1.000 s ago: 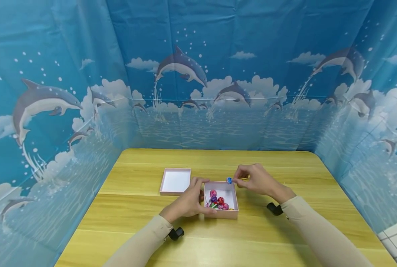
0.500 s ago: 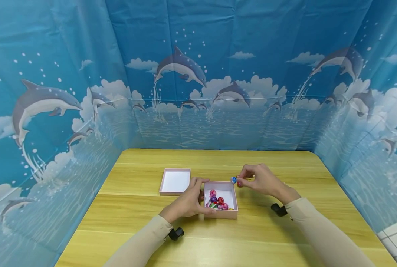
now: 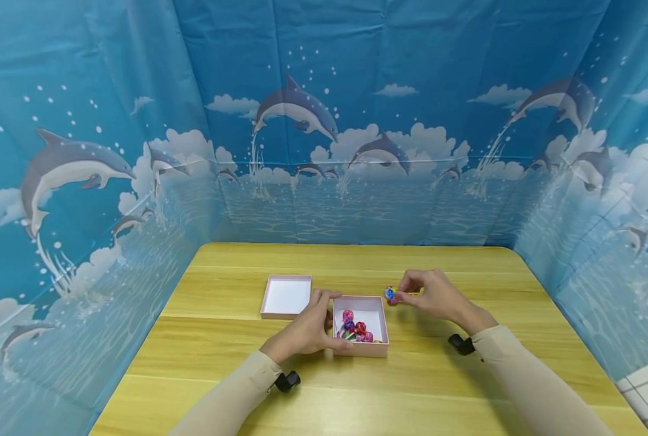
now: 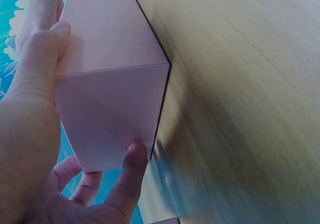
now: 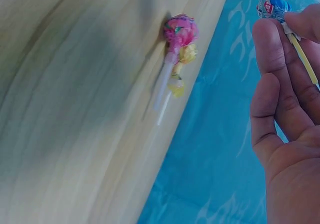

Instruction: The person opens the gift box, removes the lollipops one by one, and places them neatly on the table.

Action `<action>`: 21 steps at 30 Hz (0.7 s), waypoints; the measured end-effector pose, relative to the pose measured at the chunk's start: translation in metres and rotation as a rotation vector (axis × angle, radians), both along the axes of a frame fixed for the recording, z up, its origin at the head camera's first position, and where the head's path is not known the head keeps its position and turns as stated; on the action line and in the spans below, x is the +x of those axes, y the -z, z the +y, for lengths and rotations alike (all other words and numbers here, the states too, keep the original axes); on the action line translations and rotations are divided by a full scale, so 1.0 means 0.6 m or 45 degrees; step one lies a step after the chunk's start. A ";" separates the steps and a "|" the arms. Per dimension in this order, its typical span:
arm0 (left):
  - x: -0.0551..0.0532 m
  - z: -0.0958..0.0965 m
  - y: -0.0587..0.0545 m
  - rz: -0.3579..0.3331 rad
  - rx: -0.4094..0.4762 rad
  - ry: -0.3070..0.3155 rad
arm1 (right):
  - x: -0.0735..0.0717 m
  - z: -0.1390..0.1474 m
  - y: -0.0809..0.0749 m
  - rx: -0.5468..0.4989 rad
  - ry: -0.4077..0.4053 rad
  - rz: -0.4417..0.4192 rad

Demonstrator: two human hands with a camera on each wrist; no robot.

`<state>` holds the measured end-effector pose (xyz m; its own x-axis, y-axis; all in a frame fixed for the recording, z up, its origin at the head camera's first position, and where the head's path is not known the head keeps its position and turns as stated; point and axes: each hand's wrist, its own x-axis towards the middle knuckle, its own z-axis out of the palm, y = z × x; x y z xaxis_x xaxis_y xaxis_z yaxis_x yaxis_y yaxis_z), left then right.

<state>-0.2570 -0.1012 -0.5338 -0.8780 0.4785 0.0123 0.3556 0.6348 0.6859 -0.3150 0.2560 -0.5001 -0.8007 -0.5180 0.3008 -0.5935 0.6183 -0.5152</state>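
My left hand (image 3: 306, 332) grips a small pink box (image 3: 361, 349) with a white inside, thumb on the near wall and fingers reaching round the left side to the back. Several lollipops (image 3: 360, 327) in pink, red and purple wrappers lie in the box. To the right of the box, my right hand (image 3: 430, 295) pinches a blue-and-white wrapped lollipop (image 5: 272, 5) by its yellow stick. In the right wrist view, a pink lollipop (image 5: 182, 30) and a yellow lollipop (image 5: 187, 53) lie side by side on the table, with white sticks.
A pink box lid (image 3: 287, 297) with a white inside lies upturned behind and left of the box. The wooden table (image 3: 351, 406) runs back to a blue dolphin-print curtain (image 3: 324, 200), which also stands along both sides.
My right hand has moved rightward with the blue lollipop, from over the box's right rim to beside the box, near the lollipops on the table. The left hand and box have stayed put.
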 end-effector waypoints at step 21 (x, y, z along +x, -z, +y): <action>0.000 -0.001 0.002 0.009 -0.002 -0.001 | 0.000 0.015 0.040 -0.006 0.032 -0.093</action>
<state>-0.2567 -0.1016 -0.5350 -0.8783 0.4778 0.0177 0.3599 0.6362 0.6825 -0.3148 0.2653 -0.5238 -0.8335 -0.4959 0.2435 -0.5384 0.6301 -0.5596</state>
